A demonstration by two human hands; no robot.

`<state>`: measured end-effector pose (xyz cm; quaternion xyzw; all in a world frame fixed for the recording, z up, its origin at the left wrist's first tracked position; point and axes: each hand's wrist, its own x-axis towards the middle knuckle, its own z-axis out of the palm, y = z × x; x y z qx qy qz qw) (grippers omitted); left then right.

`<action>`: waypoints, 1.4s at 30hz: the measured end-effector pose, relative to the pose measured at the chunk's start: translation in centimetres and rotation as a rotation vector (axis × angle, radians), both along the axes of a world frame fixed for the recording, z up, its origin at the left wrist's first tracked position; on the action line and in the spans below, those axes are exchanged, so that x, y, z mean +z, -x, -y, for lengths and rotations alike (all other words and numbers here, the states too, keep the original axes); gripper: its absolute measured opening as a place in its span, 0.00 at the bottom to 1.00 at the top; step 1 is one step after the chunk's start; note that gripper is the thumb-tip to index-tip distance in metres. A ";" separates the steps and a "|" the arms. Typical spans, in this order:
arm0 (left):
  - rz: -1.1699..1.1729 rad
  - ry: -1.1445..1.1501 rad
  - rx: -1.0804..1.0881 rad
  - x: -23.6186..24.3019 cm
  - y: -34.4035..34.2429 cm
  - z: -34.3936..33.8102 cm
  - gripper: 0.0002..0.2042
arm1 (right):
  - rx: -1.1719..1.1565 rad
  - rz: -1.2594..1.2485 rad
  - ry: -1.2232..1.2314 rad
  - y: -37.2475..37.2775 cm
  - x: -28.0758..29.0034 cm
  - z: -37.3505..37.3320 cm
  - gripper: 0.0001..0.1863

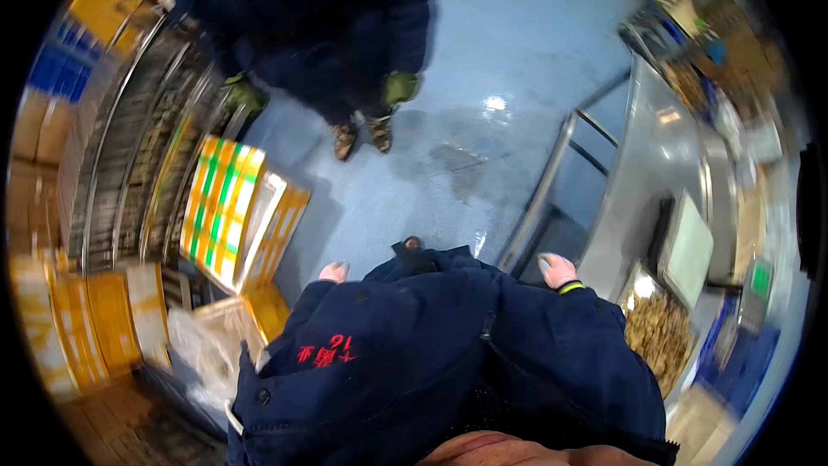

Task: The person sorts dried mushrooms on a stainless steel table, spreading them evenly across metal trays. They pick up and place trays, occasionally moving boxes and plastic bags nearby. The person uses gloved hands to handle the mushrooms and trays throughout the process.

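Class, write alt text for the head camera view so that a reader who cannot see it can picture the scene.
Looking down, a person in a dark blue jacket holds both pink-gloved hands, left hand and right hand, empty over a wet blue floor. A co-worker in green gloves stands opposite, with yellow cardboard boxes on the left and a steel table on the right.

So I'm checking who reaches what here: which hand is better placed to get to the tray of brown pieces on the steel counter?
The right hand, probably. It hangs beside the steel counter, close to the tray of brown pieces. The left hand hangs on the far side of the body, nearer the yellow cartons.
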<state>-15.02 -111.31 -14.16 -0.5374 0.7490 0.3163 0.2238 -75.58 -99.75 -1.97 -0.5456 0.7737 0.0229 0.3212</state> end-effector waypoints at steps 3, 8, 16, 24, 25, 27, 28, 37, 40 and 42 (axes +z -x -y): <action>0.011 0.026 -0.194 1.6 2.4 8.1 0.16 | -0.194 -0.020 0.014 -2.4 1.1 -3.4 0.18; 0.135 -0.032 -0.449 0.3 10.4 19.6 0.21 | -0.467 -0.098 0.011 -8.3 3.0 -7.7 0.18; -0.395 -0.140 -0.545 5.5 35.6 20.5 0.21 | -0.949 -0.023 0.213 -15.5 4.3 -13.8 0.18; -0.728 -0.719 -0.544 11.6 53.8 8.9 0.26 | -1.237 -0.107 0.296 -10.4 5.7 -12.8 0.21; -0.724 -0.778 -0.493 12.0 55.6 8.3 0.27 | -1.301 -0.172 0.325 -9.6 6.4 -13.1 0.21; -0.686 -0.877 -0.386 14.7 59.9 5.9 0.29 | -1.416 -0.252 0.366 -7.7 6.4 -14.9 0.21; -0.724 -0.908 -0.404 14.5 61.6 5.4 0.31 | -1.451 -0.253 0.383 -7.0 6.0 -16.2 0.21; -0.510 -0.882 -0.491 13.3 74.7 -3.4 0.35 | -1.544 0.057 0.300 -9.1 5.8 -16.5 0.19; -0.488 -0.696 -0.732 9.6 80.4 -4.5 0.31 | -1.703 0.115 0.104 -11.3 9.3 -14.8 0.18; -0.491 -0.558 -0.876 7.7 83.8 -5.7 0.27 | -1.792 0.084 0.001 -14.4 7.9 -14.9 0.19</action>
